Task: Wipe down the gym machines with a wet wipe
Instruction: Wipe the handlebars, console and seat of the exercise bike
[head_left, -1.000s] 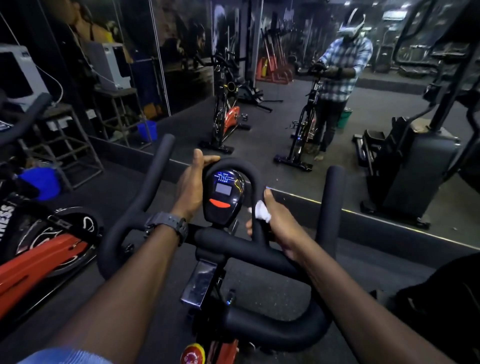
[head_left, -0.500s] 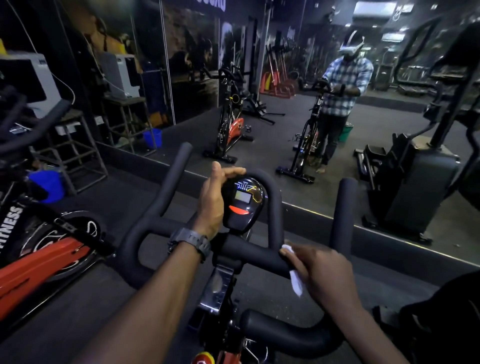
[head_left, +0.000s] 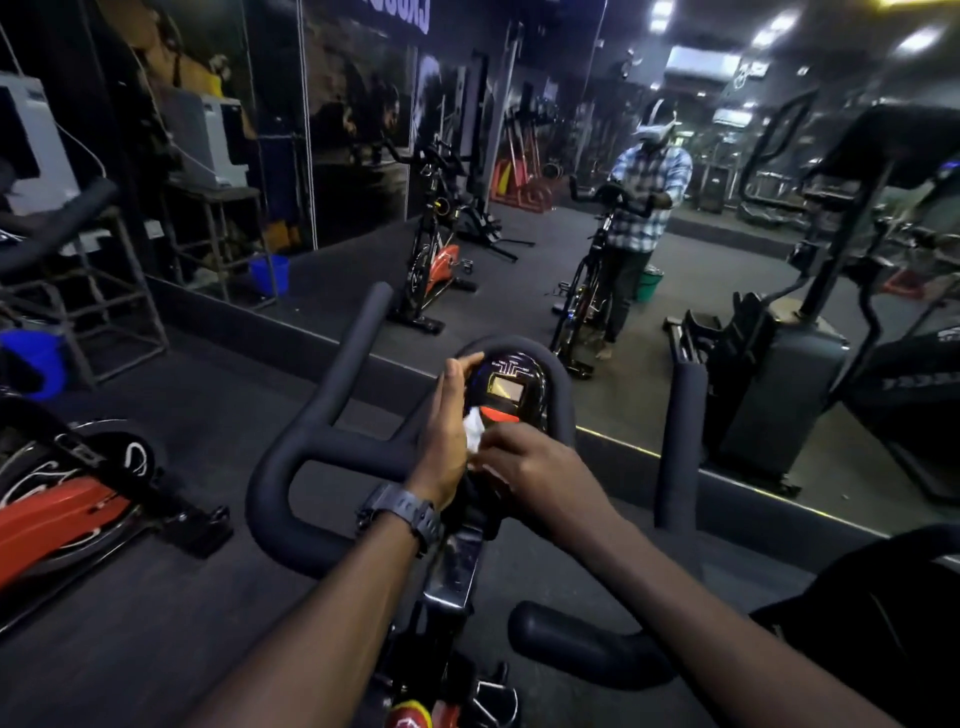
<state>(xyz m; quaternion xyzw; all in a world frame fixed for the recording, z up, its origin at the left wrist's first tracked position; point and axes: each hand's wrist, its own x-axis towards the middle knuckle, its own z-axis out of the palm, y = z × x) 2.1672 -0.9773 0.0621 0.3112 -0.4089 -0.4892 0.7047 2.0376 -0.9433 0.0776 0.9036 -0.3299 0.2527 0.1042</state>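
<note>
Right in front of the bike stands a big wall mirror (head_left: 649, 249), and a strip of dark floor (head_left: 208, 415) lies open between the two. The bike's handlebar (head_left: 332, 447) is thick, black and round like a padded tube. Its left horn points up and away toward the mirror, and its right horn (head_left: 680, 441) stands straight up, well apart from the hands. A curved loop of the same bar goes over the top of the little screen box (head_left: 511, 395). That box is shiny and black, with a lit square window and a red button low down. It faces back toward the person.

Left of the handlebar sits another bike (head_left: 62, 509) with a smooth red wheel cover. Right of it is a dark machine (head_left: 779, 395) near the mirror.

The left hand (head_left: 447, 441) presses its straight fingers along the left side of the screen box. A dark watch (head_left: 402, 512) wraps that wrist. The right hand (head_left: 524, 467) pinches the white wet wipe (head_left: 474, 431), which is crumpled and soft. The wipe touches the lower left edge of the screen box, between both hands.
</note>
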